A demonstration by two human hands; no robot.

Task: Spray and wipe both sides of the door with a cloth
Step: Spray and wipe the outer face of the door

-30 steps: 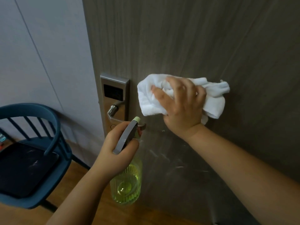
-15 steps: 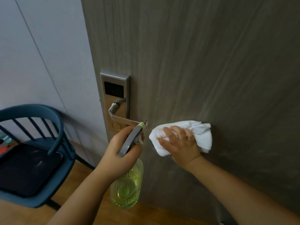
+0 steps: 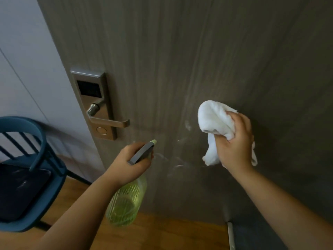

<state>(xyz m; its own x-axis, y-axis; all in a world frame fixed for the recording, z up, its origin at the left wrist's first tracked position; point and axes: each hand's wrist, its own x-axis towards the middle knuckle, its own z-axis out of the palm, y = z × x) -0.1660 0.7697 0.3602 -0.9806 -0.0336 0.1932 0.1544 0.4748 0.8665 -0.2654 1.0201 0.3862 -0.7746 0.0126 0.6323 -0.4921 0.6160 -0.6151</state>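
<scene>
A grey-brown wood-grain door [image 3: 198,60] fills most of the view. My right hand [image 3: 236,143] grips a bunched white cloth [image 3: 214,120] at the door's lower middle; whether the cloth touches the door I cannot tell. My left hand [image 3: 129,165] holds a ribbed green spray bottle [image 3: 126,202] by its grey trigger head, nozzle pointing at the door. Wet streaks [image 3: 176,163] glisten on the door between my two hands.
A metal lock plate with a keypad and lever handle [image 3: 100,109] sits near the door's left edge. A blue chair [image 3: 30,159] stands at the left on the wooden floor [image 3: 162,233]. A pale wall [image 3: 27,51] runs behind it.
My right hand swept the cloth down from beside the lock, then right and away from the handle. My left hand with the bottle has dropped below the lever.
</scene>
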